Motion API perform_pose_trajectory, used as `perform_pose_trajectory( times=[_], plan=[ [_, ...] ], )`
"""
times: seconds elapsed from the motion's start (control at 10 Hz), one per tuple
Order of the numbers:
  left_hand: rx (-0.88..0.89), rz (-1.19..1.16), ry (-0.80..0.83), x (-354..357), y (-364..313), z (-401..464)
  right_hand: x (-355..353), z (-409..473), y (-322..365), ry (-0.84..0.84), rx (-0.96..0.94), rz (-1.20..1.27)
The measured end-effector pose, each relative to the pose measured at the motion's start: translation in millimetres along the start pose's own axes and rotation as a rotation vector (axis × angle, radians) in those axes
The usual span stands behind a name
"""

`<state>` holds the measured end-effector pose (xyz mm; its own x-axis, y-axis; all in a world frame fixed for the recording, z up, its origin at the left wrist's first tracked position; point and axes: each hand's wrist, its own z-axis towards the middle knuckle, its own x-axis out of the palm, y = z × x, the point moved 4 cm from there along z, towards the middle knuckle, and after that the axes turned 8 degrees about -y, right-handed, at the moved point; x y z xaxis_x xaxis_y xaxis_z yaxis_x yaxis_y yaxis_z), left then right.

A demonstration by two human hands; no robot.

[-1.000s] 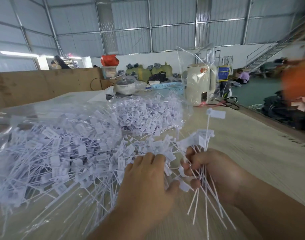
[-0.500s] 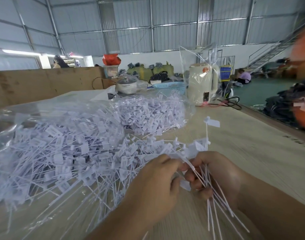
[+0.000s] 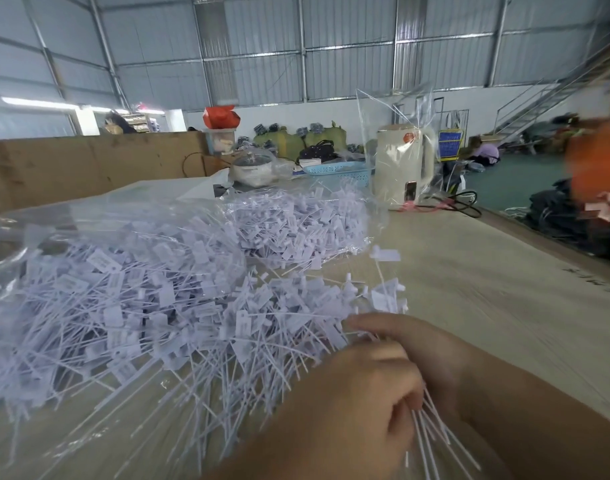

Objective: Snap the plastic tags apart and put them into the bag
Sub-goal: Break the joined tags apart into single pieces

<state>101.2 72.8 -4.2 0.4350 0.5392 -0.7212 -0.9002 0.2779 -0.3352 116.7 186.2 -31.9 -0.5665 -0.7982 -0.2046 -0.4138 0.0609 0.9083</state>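
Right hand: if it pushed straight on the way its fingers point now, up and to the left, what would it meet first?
Probably the loose tags heaped at the mouth of the clear bag; the right hand already seems to touch them, though depth is unclear.

The big pile of tags (image 3: 151, 317) takes up the table (image 3: 487, 289) left of the hands and spills toward the near edge. Behind the pile lies a clear bag (image 3: 296, 223) stuffed with more tags. Right of the pile the tabletop is bare wood, so a hand can pass there. Far behind the pile, a kettle (image 3: 402, 168), a blue basket (image 3: 338, 169) and a black cord (image 3: 462, 202) block the back.
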Motion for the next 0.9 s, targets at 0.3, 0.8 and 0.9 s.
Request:
perform_pose_trajectory(
  times=[0.3,0.8,0.9],
  plan=[
    [-0.382,0.435,-0.139,-31,60,-4,-11,-17,-13,-0.060,-0.104,0.150],
    [-0.419,0.621,0.018,-17,65,-2,-11,-20,-8,-0.081,-0.304,0.062],
    [-0.447,0.554,-0.051,-19,68,-3,-12,-24,-5,-0.046,-0.306,0.099]
  ],
)
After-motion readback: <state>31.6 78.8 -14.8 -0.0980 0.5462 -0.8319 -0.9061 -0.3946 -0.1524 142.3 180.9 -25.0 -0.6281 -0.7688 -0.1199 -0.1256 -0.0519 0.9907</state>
